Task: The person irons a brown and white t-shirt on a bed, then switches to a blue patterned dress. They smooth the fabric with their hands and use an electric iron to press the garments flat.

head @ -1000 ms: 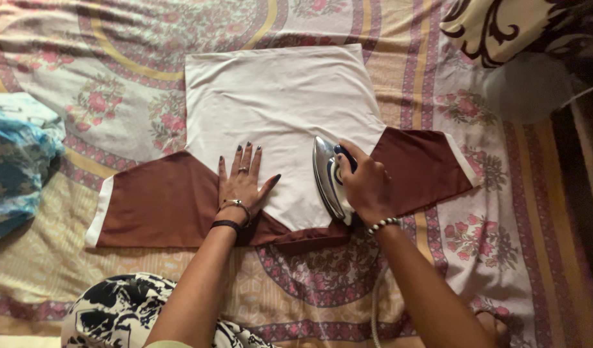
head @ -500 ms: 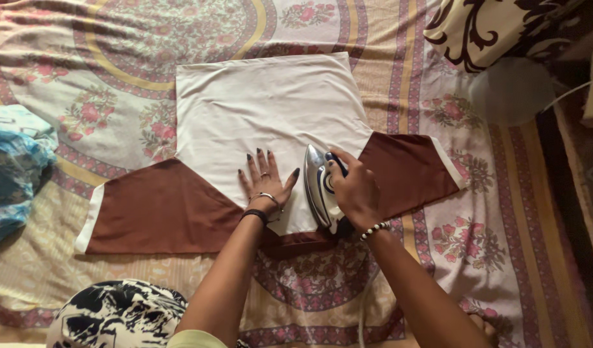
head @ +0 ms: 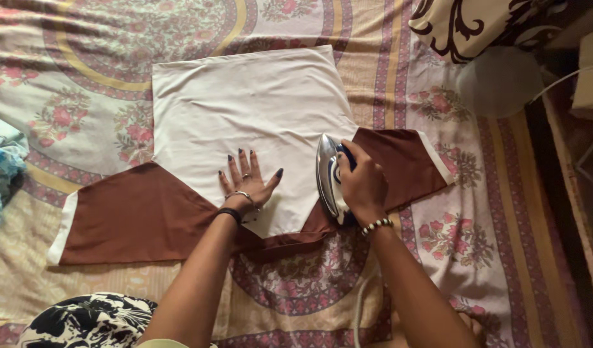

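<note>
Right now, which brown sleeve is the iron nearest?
The brown sleeve on the right: the iron stands at its inner edge. The other brown sleeve lies beyond the left hand.

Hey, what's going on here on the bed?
A person is ironing a white T-shirt with brown sleeves laid flat on a floral patterned bedspread. Their right hand grips the handle of a silver and blue clothes iron, which sits near the shirt's right shoulder, tipped onto its side edge. Their left hand lies flat, fingers spread, on the white body of the shirt. A blue patterned cloth lies at the left edge.
</note>
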